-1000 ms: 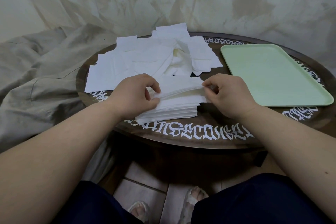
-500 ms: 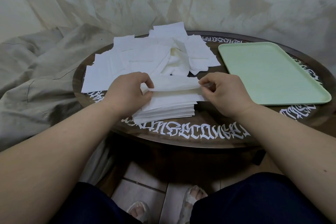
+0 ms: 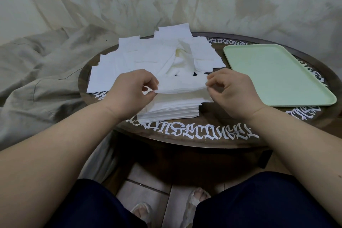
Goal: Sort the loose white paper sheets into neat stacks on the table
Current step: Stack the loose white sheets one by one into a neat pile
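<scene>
A neat stack of white paper sheets (image 3: 172,110) lies near the front edge of the round dark table (image 3: 212,141). Just above it a thin bundle of white sheets (image 3: 182,86) is held level. My left hand (image 3: 132,91) pinches the bundle's left end and my right hand (image 3: 234,91) pinches its right end. Behind them a loose pile of white sheets (image 3: 148,59) spreads over the back left of the table, some overhanging the rim.
An empty pale green tray (image 3: 273,74) sits on the table's right side. White lettering runs round the table rim. Crumpled beige cloth (image 3: 37,79) lies to the left and hangs behind. My knees and feet are below the table's front edge.
Both hands have lifted the thin bundle of sheets a little off the stack and drawn it taut between them. The camera view has shifted slightly.
</scene>
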### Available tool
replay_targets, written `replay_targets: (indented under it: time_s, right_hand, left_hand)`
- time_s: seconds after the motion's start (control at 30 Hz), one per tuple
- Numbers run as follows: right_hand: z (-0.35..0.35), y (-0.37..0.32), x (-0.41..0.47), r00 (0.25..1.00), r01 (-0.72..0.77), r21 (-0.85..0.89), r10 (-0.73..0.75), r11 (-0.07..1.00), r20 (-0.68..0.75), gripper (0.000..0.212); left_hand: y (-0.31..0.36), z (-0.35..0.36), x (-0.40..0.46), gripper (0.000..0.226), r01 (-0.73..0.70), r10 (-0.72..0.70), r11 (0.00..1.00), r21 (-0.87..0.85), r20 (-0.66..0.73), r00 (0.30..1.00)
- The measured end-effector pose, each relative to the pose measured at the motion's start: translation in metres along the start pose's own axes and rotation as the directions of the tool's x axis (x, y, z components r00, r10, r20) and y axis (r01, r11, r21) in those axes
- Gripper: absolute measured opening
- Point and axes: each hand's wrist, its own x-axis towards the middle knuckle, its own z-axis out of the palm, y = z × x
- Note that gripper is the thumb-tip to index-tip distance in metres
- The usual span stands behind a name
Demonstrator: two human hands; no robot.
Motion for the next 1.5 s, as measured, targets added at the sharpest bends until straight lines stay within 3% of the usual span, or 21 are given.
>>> replay_targets:
  time_s: [0.2, 0.47, 0.8, 1.0, 1.2, 1.37, 1.5]
  right_hand:
    - [-0.0018, -0.0008, -0.0060, 0.983, -0.066, -0.027, 0.069, 0.997, 0.168, 0.005]
    - [-0.0032, 0.0006, -0.0060, 0.977, -0.073, -0.043, 0.080, 0.996, 0.196, 0.005]
    - [-0.0050, 0.0009, -0.0073, 0.968, -0.062, -0.080, 0.079, 0.995, 0.237, 0.003]
    - [-0.0046, 0.0016, -0.0086, 0.922, -0.039, -0.150, 0.093, 0.988, 0.377, 0.029]
    - [-0.0013, -0.0009, -0.0063, 0.964, -0.020, -0.148, 0.058, 0.989, 0.258, 0.010]
    - [-0.0027, -0.0059, -0.0016, 0.990, -0.103, -0.053, 0.107, 0.993, 0.095, 0.012]
    - [-0.0024, -0.0069, 0.0012, 0.987, -0.151, -0.009, 0.151, 0.988, 0.061, 0.012]
  left_hand:
    - [0.0036, 0.0028, -0.0027, 0.027, 0.042, -0.057, 0.995, 0.090, 0.178, 0.982]
    - [0.0009, 0.0016, -0.0043, 0.013, 0.088, -0.096, 0.995, 0.046, 0.207, 0.974]
    - [0.0028, -0.0008, -0.0040, 0.023, 0.088, -0.097, 0.995, 0.051, 0.239, 0.966]
    - [0.0048, -0.0003, -0.0039, 0.013, 0.107, -0.125, 0.991, 0.082, 0.257, 0.958]
    - [0.0031, 0.0000, -0.0034, 0.018, 0.101, -0.132, 0.986, 0.133, 0.250, 0.959]
    - [0.0077, 0.0011, -0.0024, 0.026, 0.078, -0.112, 0.983, 0.169, 0.203, 0.973]
    - [0.0092, 0.0014, -0.0026, 0.014, 0.082, -0.117, 0.978, 0.190, 0.186, 0.976]
